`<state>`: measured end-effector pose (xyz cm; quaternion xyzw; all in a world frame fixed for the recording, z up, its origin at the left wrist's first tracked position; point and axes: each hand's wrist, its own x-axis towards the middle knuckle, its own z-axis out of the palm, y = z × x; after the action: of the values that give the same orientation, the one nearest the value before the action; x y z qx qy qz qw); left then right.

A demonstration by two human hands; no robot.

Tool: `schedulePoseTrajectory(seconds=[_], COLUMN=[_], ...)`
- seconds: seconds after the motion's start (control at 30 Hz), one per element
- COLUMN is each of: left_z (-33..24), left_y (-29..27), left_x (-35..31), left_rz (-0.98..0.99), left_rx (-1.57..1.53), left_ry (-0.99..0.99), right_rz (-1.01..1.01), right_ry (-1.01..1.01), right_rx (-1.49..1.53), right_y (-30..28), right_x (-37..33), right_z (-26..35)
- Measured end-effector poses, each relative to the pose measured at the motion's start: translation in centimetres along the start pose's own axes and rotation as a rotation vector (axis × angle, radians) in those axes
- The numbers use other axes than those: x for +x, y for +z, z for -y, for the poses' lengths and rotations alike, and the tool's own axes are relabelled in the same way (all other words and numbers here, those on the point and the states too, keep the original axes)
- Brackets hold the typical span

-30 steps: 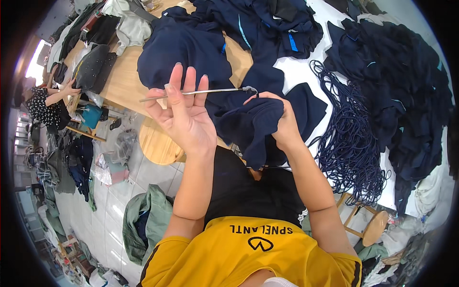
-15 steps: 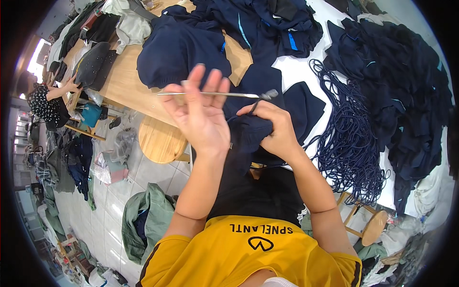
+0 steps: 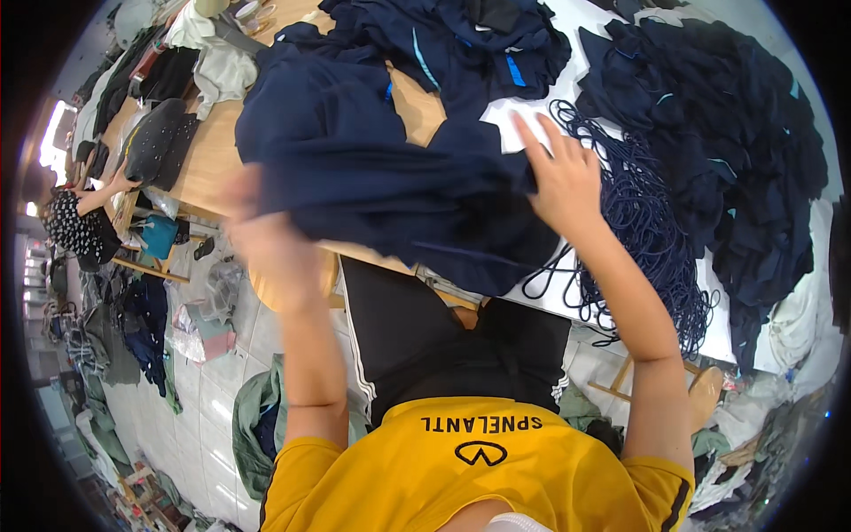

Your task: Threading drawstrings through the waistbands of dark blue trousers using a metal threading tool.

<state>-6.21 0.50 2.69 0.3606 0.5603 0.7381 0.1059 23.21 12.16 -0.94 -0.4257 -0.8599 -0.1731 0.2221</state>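
Note:
A dark navy garment (image 3: 399, 199) stretches out in front of me, its left part smeared by motion. My left hand (image 3: 270, 244) is at its left end, too blurred for me to see how the fingers lie. At the right end, my right hand (image 3: 569, 186) has its fingers stretched out and apart, its edge beside the fabric. Just beyond that hand hangs a bundle of navy cords (image 3: 651, 230), spread over the white tabletop (image 3: 551, 297). The thin metal rod seen before is not visible now.
Navy garments lie heaped at the far middle (image 3: 461, 44) and on the right (image 3: 709, 133). A round wooden stool (image 3: 266, 275) stands by the table at left. Another person (image 3: 80, 213) handles a dark cloth further left. Green fabric (image 3: 257, 426) lies on the floor.
The hands have moved apart, left hand to the left and right hand to the right. The garment, bunched in the right hand before, is now spread out. The metal rod has gone from sight.

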Motion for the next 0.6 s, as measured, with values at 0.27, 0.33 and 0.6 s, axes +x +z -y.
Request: schedulePoseTrajectory(seconds=[0.27,0.33,0.6], left_z=[-2.2,-2.9,-7.0], left_y=[0.4,2.2,4.0], left_x=[-0.3,-3.4,-10.2], left_rz=[-0.009,0.19,0.879], left_rx=[-0.364,-0.484,0.354], left_ry=[-0.286,-0.356,0.286], right_rz=[0.637,0.913,0.39], right_ry=[-0.19,-0.178,-0.181], right_rx=[1.027,1.263,0.989], right_y=[1.0,-0.1,3.1], right_x=[0.0,1.4,5.2], right_z=[-2.2,1.6,-2.2])
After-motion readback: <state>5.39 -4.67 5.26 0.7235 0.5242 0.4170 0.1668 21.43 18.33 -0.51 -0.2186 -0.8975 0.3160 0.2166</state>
